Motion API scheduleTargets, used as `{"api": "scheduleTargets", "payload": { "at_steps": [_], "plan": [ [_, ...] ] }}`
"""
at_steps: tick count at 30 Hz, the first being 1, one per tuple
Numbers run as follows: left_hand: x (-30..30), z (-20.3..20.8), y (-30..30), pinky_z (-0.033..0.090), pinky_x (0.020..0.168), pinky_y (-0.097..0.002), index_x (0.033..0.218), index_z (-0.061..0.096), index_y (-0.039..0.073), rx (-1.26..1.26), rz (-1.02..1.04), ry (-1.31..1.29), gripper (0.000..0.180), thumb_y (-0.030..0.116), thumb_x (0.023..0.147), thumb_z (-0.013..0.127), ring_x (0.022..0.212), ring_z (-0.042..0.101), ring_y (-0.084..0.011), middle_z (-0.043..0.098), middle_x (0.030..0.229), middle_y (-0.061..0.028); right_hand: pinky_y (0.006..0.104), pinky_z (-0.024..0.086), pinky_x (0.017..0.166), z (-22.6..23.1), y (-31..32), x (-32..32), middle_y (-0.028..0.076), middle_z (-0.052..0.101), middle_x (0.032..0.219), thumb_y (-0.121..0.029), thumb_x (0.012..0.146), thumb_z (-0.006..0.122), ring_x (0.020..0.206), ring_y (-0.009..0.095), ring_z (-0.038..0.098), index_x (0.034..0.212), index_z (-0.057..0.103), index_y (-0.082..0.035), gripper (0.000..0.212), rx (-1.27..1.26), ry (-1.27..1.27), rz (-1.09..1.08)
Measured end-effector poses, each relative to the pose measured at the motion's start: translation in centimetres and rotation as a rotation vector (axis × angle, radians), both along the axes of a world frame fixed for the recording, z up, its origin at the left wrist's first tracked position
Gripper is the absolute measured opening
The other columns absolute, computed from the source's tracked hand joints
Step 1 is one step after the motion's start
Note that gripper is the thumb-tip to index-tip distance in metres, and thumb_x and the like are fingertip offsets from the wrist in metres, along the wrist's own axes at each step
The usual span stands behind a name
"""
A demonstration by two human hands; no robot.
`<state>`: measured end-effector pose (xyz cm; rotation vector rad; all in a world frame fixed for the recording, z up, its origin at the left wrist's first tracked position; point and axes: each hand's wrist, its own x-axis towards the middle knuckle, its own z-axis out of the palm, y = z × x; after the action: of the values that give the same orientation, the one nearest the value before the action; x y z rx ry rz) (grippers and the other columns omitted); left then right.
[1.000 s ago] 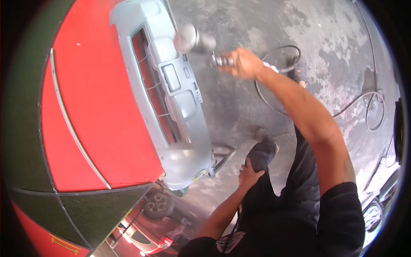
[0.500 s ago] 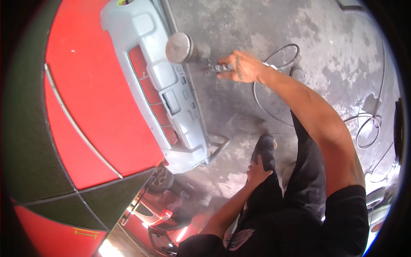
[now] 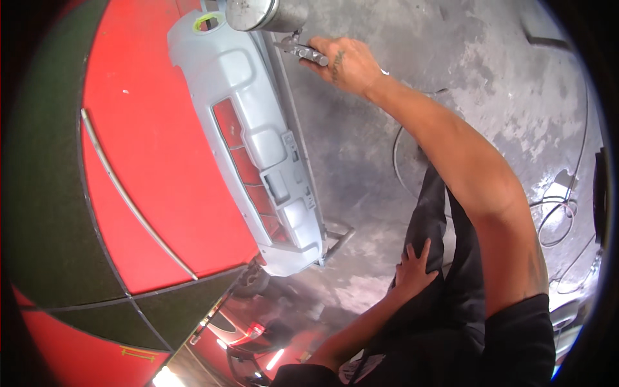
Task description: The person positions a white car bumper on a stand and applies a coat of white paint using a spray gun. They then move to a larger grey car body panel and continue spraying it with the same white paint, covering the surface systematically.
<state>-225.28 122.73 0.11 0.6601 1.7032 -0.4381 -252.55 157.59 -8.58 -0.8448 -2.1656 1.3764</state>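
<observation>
My right hand (image 3: 348, 64) is closed round the handle of a metal spray gun (image 3: 303, 51), whose round metal cup (image 3: 258, 13) sits over the far end of a car bumper. The light grey-blue bumper (image 3: 242, 71) lies lengthwise to the left of the hand, with grille openings along its middle and a yellow-edged round hole (image 3: 207, 23) at its far end. A gap separates the hand from the bumper. My left hand (image 3: 416, 271) rests on my dark trouser leg, fingers spread, holding nothing.
A metal stand (image 3: 338, 242) shows under the bumper's near end. On the left is a red wall panel (image 3: 148, 155) with a long curved strip (image 3: 132, 203). A hose (image 3: 396, 158) runs over the grey floor (image 3: 361, 142). A red car (image 3: 238, 329) is at the lower left.
My right hand and the spray gun have moved farther away, toward the bumper's far end. My left hand still lies on my leg. The whole view has shifted a little.
</observation>
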Motion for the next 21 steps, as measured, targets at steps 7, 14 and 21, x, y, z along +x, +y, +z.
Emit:
{"api": "scheduleTargets", "payload": {
  "at_steps": [7, 14, 21],
  "plan": [
    [-5.2, -5.4, 4.1, 0.056, 0.091, -0.0537, 0.163, 0.009, 0.025, -0.085, 0.15, 0.023, 0.117, 0.047, 0.075, 0.083, 0.117, 0.058, -0.0508, 0.036, 0.147, -0.0344, 0.0492, 0.054, 0.076, 1.8, -1.1, 2.8, 0.025, 0.071, 0.088, -0.034, 0.091, 0.073, 0.085, 0.045, 0.067, 0.116, 0.07, -0.005, 0.039, -0.128, -0.031, 0.569],
    [-7.4, -6.1, 5.5, 0.057, 0.09, -0.05, 0.161, 0.018, 0.024, -0.052, 0.132, 0.053, 0.109, 0.046, 0.077, 0.083, 0.112, 0.061, -0.0455, 0.043, 0.138, -0.0268, 0.0471, 0.054, 0.072, 4.0, 2.3, -2.3, 0.023, 0.069, 0.082, -0.031, 0.092, 0.072, 0.077, 0.044, 0.066, 0.115, 0.07, -0.005, 0.035, -0.062, -0.155, 0.438],
    [-9.6, -6.0, 6.6, 0.056, 0.091, -0.0488, 0.16, 0.024, 0.023, -0.025, 0.15, 0.055, 0.102, 0.045, 0.078, 0.081, 0.112, 0.062, -0.0427, 0.044, 0.135, -0.0248, 0.0488, 0.055, 0.073, 6.6, 3.9, -6.6, 0.02, 0.069, 0.075, -0.03, 0.095, 0.067, 0.076, 0.041, 0.069, 0.109, 0.069, -0.007, 0.028, -0.025, -0.134, 0.198]
  ]
}}
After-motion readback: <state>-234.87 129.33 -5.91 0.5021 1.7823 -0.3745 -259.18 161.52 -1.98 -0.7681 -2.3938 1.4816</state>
